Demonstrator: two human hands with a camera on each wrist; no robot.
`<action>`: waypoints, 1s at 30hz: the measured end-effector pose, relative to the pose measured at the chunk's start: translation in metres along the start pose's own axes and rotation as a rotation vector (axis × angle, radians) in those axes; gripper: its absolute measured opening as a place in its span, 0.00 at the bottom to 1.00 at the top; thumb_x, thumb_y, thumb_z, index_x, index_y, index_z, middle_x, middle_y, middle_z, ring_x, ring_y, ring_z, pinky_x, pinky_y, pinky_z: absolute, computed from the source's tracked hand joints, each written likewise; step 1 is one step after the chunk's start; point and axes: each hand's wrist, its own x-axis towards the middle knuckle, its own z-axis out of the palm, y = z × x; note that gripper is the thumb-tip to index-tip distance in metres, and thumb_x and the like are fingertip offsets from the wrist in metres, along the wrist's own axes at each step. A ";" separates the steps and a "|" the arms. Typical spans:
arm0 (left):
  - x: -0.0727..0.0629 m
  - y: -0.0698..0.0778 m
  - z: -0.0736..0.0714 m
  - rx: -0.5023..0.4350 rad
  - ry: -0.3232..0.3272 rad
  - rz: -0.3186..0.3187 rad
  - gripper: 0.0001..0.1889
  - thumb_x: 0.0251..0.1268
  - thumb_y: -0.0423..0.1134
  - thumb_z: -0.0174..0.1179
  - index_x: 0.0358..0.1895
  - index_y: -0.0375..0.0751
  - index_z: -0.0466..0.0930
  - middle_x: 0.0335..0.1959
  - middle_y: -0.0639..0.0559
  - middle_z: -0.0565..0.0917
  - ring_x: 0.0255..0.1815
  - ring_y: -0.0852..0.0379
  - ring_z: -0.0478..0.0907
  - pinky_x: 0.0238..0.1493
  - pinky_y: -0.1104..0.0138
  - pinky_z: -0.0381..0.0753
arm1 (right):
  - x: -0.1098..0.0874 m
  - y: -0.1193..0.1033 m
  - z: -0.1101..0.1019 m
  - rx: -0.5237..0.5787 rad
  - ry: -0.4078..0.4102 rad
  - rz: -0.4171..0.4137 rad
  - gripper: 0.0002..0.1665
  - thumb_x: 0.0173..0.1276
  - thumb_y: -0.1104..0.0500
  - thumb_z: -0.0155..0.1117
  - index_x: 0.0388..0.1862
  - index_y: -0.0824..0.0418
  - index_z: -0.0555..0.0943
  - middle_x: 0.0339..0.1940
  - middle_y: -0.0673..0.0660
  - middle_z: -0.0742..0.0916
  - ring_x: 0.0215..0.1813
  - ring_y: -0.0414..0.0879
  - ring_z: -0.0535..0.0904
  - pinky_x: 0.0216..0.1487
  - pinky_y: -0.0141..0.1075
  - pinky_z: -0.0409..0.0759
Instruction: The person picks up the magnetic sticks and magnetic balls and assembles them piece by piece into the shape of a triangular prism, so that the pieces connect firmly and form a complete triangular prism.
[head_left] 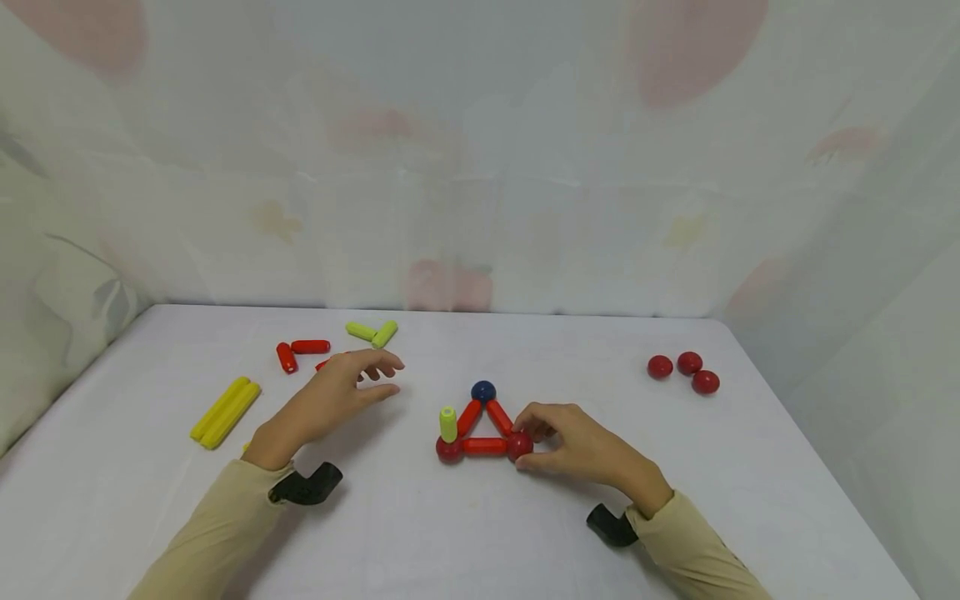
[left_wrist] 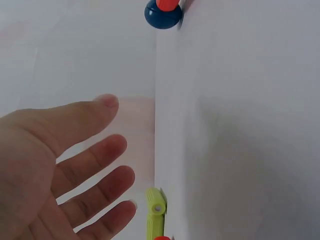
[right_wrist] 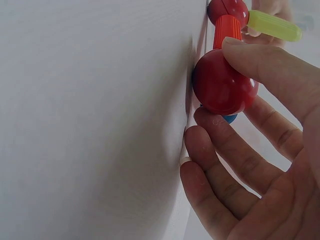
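Note:
A triangle of red rods [head_left: 485, 447] lies on the white table, with a blue ball [head_left: 483, 391] at its far corner and red balls at the two near ones. From the near left red ball [head_left: 449, 450] a short lime-green rod [head_left: 447, 424] stands upright. My right hand [head_left: 573, 442] pinches the near right red ball [right_wrist: 225, 82] between thumb and fingers. Left of the triangle, my left hand [head_left: 333, 400] hovers above the table with relaxed fingers, holding nothing. In the left wrist view its palm and fingers [left_wrist: 95, 170] are bare.
Two yellow rods [head_left: 225, 412] lie at the left, partly touching. Several loose red rods [head_left: 310, 346] and two lime-green rods [head_left: 385, 334] lie behind my left hand, one red rod partly hidden by it. Three red balls [head_left: 690, 363] sit at the back right. A patterned cloth [head_left: 480, 167] hangs behind the table.

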 end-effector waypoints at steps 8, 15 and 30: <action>-0.001 -0.011 -0.008 0.046 0.039 -0.072 0.20 0.65 0.40 0.66 0.59 0.39 0.78 0.55 0.41 0.82 0.57 0.41 0.76 0.58 0.46 0.78 | 0.000 0.001 0.000 0.002 0.002 -0.008 0.19 0.61 0.51 0.74 0.49 0.48 0.80 0.41 0.38 0.84 0.46 0.37 0.79 0.52 0.34 0.80; -0.002 -0.022 -0.015 0.086 0.052 -0.126 0.22 0.66 0.39 0.64 0.62 0.39 0.76 0.59 0.37 0.78 0.59 0.40 0.74 0.61 0.45 0.76 | 0.000 0.000 0.000 0.000 0.002 -0.003 0.19 0.60 0.51 0.75 0.49 0.48 0.80 0.40 0.39 0.84 0.46 0.38 0.79 0.51 0.34 0.80; -0.006 -0.035 -0.019 0.254 0.014 -0.199 0.25 0.66 0.41 0.65 0.65 0.38 0.74 0.65 0.31 0.71 0.65 0.32 0.65 0.64 0.38 0.69 | 0.000 0.000 0.000 -0.001 0.005 0.000 0.19 0.60 0.51 0.75 0.49 0.47 0.80 0.40 0.39 0.84 0.46 0.38 0.79 0.51 0.35 0.80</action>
